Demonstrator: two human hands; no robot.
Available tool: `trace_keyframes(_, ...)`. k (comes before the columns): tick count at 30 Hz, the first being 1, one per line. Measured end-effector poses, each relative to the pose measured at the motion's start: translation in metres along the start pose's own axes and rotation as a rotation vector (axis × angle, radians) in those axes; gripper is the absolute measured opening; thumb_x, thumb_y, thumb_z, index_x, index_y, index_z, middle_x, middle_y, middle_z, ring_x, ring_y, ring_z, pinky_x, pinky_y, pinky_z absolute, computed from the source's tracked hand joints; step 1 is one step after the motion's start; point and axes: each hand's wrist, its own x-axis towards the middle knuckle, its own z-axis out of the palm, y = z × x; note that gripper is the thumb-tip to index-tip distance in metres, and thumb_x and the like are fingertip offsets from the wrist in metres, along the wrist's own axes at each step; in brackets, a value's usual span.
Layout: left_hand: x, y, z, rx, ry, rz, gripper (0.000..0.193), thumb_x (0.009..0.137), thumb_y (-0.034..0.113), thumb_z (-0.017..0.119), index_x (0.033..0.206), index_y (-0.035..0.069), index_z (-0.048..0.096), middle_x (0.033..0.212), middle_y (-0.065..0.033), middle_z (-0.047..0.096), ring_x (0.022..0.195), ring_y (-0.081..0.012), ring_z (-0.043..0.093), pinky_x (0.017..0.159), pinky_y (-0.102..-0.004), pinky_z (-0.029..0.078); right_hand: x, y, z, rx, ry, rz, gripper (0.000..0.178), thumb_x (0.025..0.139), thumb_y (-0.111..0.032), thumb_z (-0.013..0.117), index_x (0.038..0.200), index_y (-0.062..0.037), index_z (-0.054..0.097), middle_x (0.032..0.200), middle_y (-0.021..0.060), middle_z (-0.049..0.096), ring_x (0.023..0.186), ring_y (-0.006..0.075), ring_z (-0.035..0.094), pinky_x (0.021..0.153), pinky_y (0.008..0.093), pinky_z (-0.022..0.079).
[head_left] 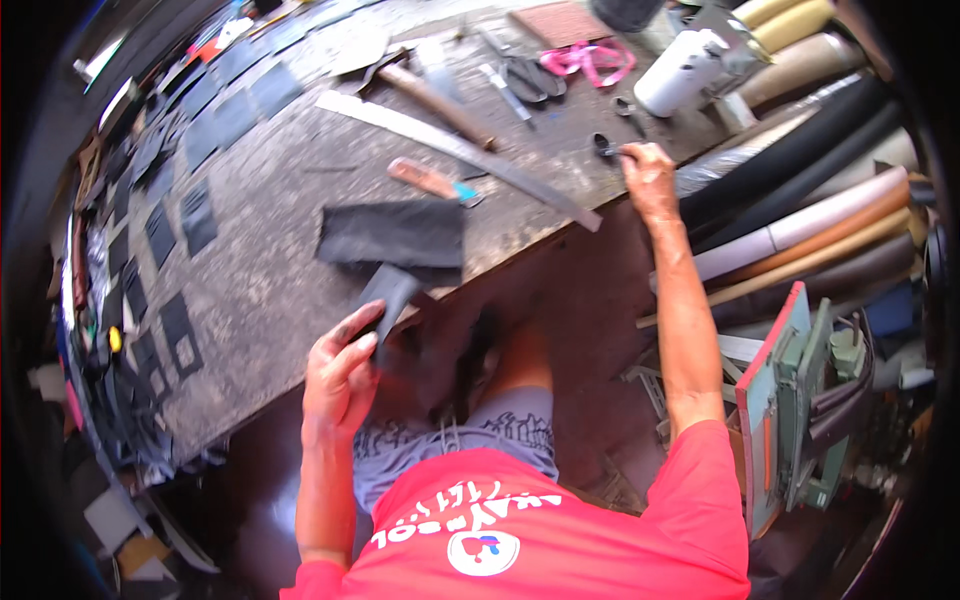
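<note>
My left hand (345, 365) is closed on a small dark grey rectangular piece of leather-like sheet (388, 298), held in front of the bench's near edge. My right hand (650, 175) reaches to the bench's right side, its fingers pinched on the handle end of a spoon (604, 146) with a dark bowl. Just beyond it lies a second spoon (627, 108). On the worn bench (270, 330), a wider black sheet (392, 235) rests beyond my left hand. Farther in lie a cutter knife with a brownish handle and blue end (432, 180) and a long metal ruler (460, 152).
A wooden rod (440, 105), scissors (535, 80), pink ribbon (592, 64) and a white container (682, 72) occupy the far part. Dark cut pieces (198, 215) are laid out along the left. Rolled material (790, 235) is stacked at the right, above a green-and-red frame (785, 400).
</note>
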Motion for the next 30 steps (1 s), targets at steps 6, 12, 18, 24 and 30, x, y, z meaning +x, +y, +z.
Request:
trace_keyframes(6,0.007,-0.004,0.011,-0.255,-0.070,-0.054,0.041,0.094,-0.003,0.062,0.135,-0.005,0.055,0.114,-0.0155,0.069,0.095,-0.0179,0.071,0.080,-0.0275,0.059,-0.036,-0.052,-0.032,0.394,0.066,0.454,0.019,0.091,-0.008,0.070,0.108,-0.0017,0.074,0.099,0.0106,0.074,0.088,0.0178,0.070,0.081,0.0299,0.054)
trace_keyframes(12,0.006,-0.009,0.014,-0.500,-0.132,-0.096,0.043,0.095,-0.005,0.059,0.137,-0.006,0.052,0.124,-0.0194,0.065,0.100,-0.0211,0.071,0.090,-0.0316,0.061,-0.120,-0.216,-0.052,0.985,-0.001,0.687,0.018,0.092,0.001,0.071,0.110,-0.0025,0.072,0.097,0.0007,0.070,0.085,0.0067,0.062,0.077,0.0214,0.052)
trace_keyframes(18,0.001,-0.006,0.031,-0.535,-0.250,-0.072,0.044,0.096,-0.004,0.058,0.139,-0.005,0.049,0.129,-0.0209,0.063,0.107,-0.0218,0.070,0.092,-0.0316,0.060,-0.180,-0.289,-0.028,1.423,-0.047,0.763,0.021,0.090,0.008,0.071,0.109,-0.0015,0.072,0.100,0.0015,0.066,0.090,0.0063,0.062,0.080,0.0202,0.050)
trace_keyframes(24,-0.006,-0.008,0.046,-0.525,-0.258,-0.071,0.045,0.097,-0.003,0.058,0.141,-0.005,0.047,0.130,-0.0207,0.062,0.108,-0.0214,0.070,0.091,-0.0308,0.061,-0.148,-0.314,-0.029,1.707,0.124,0.556,0.026,0.089,0.012,0.068,0.112,-0.0003,0.070,0.111,0.0042,0.064,0.100,0.0104,0.062,0.088,0.0242,0.050)
trace_keyframes(30,-0.013,-0.012,0.051,-0.507,-0.237,-0.076,0.046,0.096,-0.002,0.059,0.140,-0.004,0.048,0.128,-0.0193,0.063,0.104,-0.0202,0.071,0.088,-0.0294,0.062,-0.133,-0.317,-0.033,1.635,0.173,0.486,0.023,0.089,0.011,0.070,0.109,0.0005,0.070,0.112,0.0044,0.064,0.100,0.0096,0.062,0.087,0.0241,0.050)
